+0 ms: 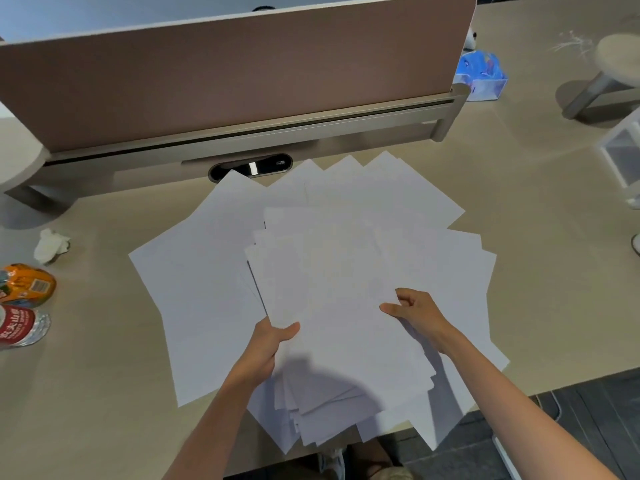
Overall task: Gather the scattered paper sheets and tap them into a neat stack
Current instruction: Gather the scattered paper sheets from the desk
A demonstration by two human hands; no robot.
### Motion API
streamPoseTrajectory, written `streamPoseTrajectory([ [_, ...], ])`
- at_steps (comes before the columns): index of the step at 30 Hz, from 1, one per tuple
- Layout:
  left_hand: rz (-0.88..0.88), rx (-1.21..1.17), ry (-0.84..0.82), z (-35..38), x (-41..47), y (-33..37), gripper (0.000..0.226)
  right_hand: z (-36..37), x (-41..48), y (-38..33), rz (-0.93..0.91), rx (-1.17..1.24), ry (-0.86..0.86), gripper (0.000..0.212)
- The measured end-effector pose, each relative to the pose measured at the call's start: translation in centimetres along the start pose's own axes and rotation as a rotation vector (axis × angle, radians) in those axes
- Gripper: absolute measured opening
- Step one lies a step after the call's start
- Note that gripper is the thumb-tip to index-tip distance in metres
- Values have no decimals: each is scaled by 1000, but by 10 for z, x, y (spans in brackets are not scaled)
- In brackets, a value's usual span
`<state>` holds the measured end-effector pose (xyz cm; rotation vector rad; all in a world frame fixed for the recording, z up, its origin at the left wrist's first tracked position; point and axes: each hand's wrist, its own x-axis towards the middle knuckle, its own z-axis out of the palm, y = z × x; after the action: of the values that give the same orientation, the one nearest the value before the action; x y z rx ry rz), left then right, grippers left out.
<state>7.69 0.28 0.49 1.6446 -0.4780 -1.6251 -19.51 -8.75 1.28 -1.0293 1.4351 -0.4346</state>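
Gathering step, judged about midway: left hand point(268, 344) pinching the left edge of the loose bundle point(332, 306) at lower centre, right hand point(414, 315) curled on its right side. Beyond, more sheets point(363, 188) fanned across the table point(104, 375). Next: sweeping those in, then tapping edges.

Sheets point(214, 282) fanned mid-desk point(540, 216), bottles point(24, 306) far left, divider point(225, 77) behind.
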Motion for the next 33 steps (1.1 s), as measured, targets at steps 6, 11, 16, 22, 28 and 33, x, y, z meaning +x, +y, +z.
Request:
streamPoseTrajectory([
  [6,-26,-12,15,7,-1,-10,38,-23,-7,23,-83,-326,423,8],
  [11,-32,-1,45,4,4,-19,43,-35,-6,31,-35,-500,525,30],
  [16,-9,-9,82,9,5,-24,45,-44,-9,37,68,-553,592,45],
  [22,33,24,112,12,8,-27,49,-57,-5,30,108,-509,511,42],
  [28,30,10,94,9,10,-28,53,-59,1,21,144,-584,472,30],
  [33,30,-5,87,9,9,-27,52,-61,5,19,155,-328,364,41],
])
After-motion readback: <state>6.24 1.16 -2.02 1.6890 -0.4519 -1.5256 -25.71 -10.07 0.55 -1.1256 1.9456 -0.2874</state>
